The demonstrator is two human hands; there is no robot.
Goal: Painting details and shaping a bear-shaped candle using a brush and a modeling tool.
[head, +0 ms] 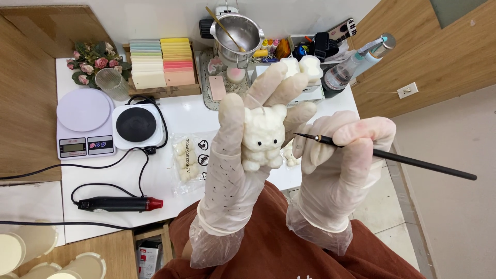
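At frame centre your gloved left hand (243, 155) clasps the small, likely brittle white wax bear (263, 137) around its body, while your right hand (341, 155) pinches the thin black brush (398, 157) near its tip.

The back of the cream bear-shaped wax figure (263, 137) was hidden by the gloved left hand (243, 155). Round cream lidded containers (31, 256) were cut off at the lower left edge.
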